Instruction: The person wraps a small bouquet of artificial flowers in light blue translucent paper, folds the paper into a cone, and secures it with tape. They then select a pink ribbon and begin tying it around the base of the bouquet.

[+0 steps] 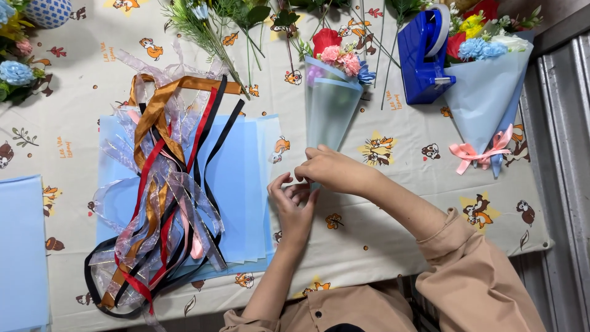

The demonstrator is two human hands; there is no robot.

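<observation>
A small bouquet (332, 101) wrapped in a pale blue paper cone lies on the table, with red and pink flowers at its far end. My right hand (332, 169) grips the narrow near tip of the cone. My left hand (294, 203) sits just below it, fingers curled and apart, touching the same tip; whether it pinches something thin such as tape is unclear. A heap of ribbons (163, 184) in orange, red, black, pink and clear lies on a stack of blue paper sheets (243, 184) to the left of my hands.
A blue tape dispenser (424, 55) stands at the back right, next to a finished blue bouquet with a pink bow (485, 104). Loose green stems (227, 31) lie along the far edge. More flowers (15, 61) and blue paper (21, 246) are at the left. The table edge (541, 243) is near right.
</observation>
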